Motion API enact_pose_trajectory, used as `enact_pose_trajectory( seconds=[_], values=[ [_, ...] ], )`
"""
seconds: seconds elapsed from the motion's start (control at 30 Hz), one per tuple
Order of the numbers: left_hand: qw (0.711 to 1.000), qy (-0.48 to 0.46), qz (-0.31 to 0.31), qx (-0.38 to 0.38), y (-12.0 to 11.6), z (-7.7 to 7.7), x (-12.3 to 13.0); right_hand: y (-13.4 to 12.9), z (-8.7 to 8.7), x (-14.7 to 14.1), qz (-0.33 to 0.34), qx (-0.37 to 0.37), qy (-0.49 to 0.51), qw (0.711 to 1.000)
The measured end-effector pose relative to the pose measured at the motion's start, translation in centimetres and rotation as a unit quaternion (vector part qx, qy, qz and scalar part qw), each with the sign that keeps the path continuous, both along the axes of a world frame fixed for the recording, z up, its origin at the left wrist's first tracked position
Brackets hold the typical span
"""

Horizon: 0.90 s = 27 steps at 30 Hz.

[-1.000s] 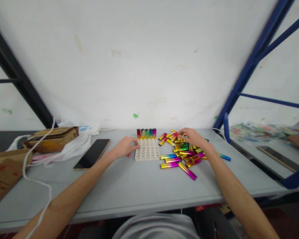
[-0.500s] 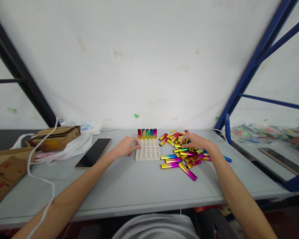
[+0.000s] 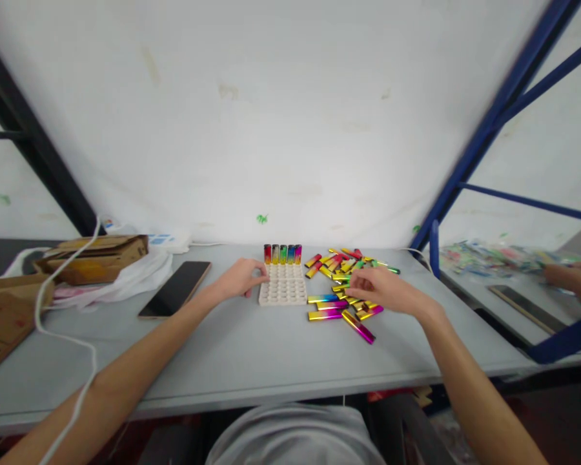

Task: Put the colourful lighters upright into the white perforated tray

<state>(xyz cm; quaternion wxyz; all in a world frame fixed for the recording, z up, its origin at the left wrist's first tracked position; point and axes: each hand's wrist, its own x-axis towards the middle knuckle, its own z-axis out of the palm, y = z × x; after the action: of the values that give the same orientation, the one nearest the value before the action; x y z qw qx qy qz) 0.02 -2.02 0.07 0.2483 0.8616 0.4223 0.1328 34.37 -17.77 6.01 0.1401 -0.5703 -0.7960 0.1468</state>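
Note:
A white holder tray (image 3: 283,299) with rows of round openings sits in the middle of the table. Several shiny lighters (image 3: 283,254), coloured red, silver, green, blue and purple, stand upright along its back row. At the tray's left edge is my left hand (image 3: 242,278), thumb and forefinger pinched on the rim. To the right of the tray spreads a loose pile of metallic gradient lighters (image 3: 325,305). My right hand (image 3: 382,289) is over this pile with bent fingers among the lighters. Whatever its fingertips grip is hidden.
A phone (image 3: 175,289) lies left of the tray. Farther left are cardboard boxes (image 3: 94,261), a white plastic bag (image 3: 138,278) and a white cable (image 3: 90,349). Blue metal framing (image 3: 465,158) rises at the right; beyond it a co-worker's hand (image 3: 574,281) is near colourful packets.
My right hand has drawn nearer over the pile and its fingers are more curled. My left hand stays at the tray's edge. The whole view has shifted slightly.

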Motion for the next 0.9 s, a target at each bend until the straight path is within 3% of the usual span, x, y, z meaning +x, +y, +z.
enact_pose_trajectory(
  seconds=[0.2,0.3,0.4,0.53,0.63,0.77,0.9],
  values=[
    [0.999,-0.033,0.002,-0.006,0.1,-0.6,0.0,-5.9,-4.0,-1.4,-0.069,0.02,-0.057,0.996],
    [0.999,-0.038,0.009,-0.019,-0.2,-0.3,0.2,-6.5,-5.9,-1.3,-0.092,0.005,-0.06,0.994],
    [0.999,-0.032,0.013,-0.024,-0.6,0.1,0.4,-6.3,-6.9,-1.0,-0.099,0.018,-0.042,0.994],
    [0.999,-0.026,0.017,-0.026,-0.7,0.2,0.4,-5.6,-6.8,-0.2,-0.077,0.057,0.027,0.995],
    [1.0,-0.024,0.008,-0.015,-0.6,0.1,0.3,-4.7,-6.5,0.0,-0.063,0.028,0.131,0.989],
    [1.0,-0.026,-0.003,-0.003,-0.4,-0.1,0.2,-2.7,-6.0,-1.3,-0.077,-0.025,0.295,0.952],
    [1.0,-0.023,-0.003,0.002,-0.2,-0.2,0.2,0.2,-4.7,-3.1,-0.101,0.003,0.407,0.908]
  ],
)
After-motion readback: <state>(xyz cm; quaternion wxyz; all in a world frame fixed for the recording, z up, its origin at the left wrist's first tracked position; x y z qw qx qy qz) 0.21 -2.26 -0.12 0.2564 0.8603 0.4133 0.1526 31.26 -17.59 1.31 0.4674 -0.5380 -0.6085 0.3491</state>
